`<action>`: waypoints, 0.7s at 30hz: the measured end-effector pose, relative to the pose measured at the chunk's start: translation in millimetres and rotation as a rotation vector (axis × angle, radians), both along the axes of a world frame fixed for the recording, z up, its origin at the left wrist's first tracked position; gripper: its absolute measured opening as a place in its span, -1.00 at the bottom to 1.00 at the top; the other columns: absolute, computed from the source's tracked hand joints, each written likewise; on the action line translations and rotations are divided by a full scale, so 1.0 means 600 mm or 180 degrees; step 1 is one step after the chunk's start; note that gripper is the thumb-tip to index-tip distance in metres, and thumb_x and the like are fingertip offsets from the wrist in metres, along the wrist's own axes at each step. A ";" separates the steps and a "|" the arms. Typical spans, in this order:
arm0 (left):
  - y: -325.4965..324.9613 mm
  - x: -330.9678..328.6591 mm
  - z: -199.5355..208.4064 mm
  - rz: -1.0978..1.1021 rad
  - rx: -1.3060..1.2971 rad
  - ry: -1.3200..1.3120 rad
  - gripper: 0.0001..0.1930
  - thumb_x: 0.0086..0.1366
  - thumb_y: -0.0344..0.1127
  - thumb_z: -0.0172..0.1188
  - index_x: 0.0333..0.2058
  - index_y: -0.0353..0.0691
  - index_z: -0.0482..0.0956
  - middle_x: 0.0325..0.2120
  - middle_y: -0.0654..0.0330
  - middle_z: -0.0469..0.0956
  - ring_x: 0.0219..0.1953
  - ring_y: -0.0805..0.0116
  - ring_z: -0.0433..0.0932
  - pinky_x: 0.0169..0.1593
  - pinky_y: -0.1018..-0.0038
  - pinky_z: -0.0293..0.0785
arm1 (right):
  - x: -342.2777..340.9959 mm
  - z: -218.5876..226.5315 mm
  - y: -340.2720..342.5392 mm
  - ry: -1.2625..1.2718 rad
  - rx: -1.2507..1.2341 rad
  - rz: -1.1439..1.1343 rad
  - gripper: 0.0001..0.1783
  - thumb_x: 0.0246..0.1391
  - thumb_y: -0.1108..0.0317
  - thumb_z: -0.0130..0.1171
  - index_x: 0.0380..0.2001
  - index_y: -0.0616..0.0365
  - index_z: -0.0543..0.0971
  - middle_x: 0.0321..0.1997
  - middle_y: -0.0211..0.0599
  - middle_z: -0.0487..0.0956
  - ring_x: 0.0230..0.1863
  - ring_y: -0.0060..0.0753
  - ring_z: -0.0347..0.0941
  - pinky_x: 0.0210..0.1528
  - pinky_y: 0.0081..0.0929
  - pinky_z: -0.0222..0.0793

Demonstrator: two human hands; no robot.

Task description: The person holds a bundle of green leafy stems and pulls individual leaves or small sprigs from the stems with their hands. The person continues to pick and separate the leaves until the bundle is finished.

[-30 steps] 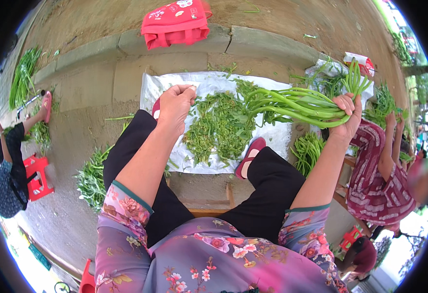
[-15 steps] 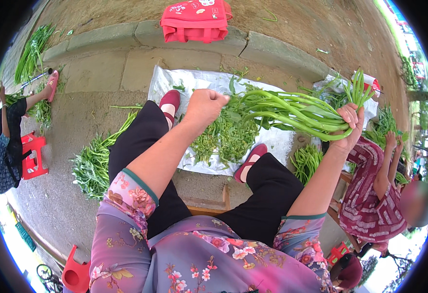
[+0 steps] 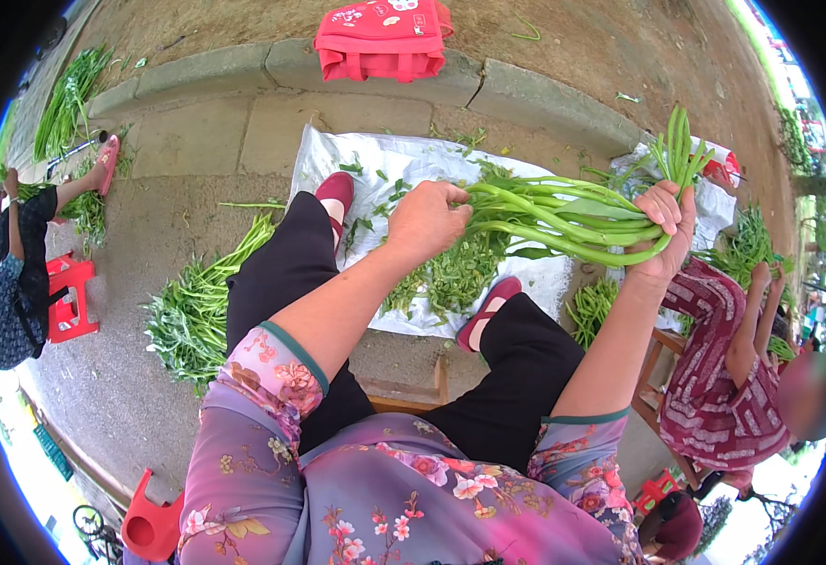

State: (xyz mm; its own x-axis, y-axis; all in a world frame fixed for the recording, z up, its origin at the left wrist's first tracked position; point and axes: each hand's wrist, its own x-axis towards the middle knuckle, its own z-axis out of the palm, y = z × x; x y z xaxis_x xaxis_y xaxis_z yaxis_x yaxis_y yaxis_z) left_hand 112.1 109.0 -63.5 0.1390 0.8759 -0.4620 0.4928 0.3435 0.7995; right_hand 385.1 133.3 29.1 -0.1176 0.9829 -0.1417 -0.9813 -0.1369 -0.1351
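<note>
My right hand (image 3: 661, 224) is wrapped around a bunch of leafy green-stemmed vegetables (image 3: 564, 212), held nearly level above a white sheet (image 3: 333, 151). The cut stem ends stick up past my fist, and the leafy ends point left. At that leafy end, my left hand (image 3: 429, 224) has its fingers closed on the greens; the exact piece in its fingertips is hidden. Loose torn leaves (image 3: 451, 282) lie heaped on the sheet between my feet, with more scattered to the left.
Piles of greens lie left of my leg (image 3: 192, 315) and right of the sheet (image 3: 592, 309). A red bag (image 3: 380, 42) stands by the kerb (image 3: 201, 75). At right sits a person in a patterned maroon outfit (image 3: 714, 377); another person (image 3: 8, 311) is far left near a red stool (image 3: 72, 297).
My left hand has moved right, from beside the bunch to its leafy end. Loose leaves have dropped onto the left part of the sheet. My right hand keeps its hold, slightly further left.
</note>
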 end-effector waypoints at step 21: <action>-0.013 0.022 0.035 -0.0411 0.1474 0.0923 -0.82 0.06 -0.17 0.22 -0.38 -0.08 0.63 -0.57 0.21 0.56 -0.49 0.20 0.55 -0.39 0.36 0.43 | -0.001 0.001 0.001 0.0038 -0.0121 0.0054 -0.75 0.14 0.26 -0.01 -0.44 0.27 0.40 -0.74 -0.55 0.21 -0.75 -0.62 0.12 -0.50 -0.55 0.12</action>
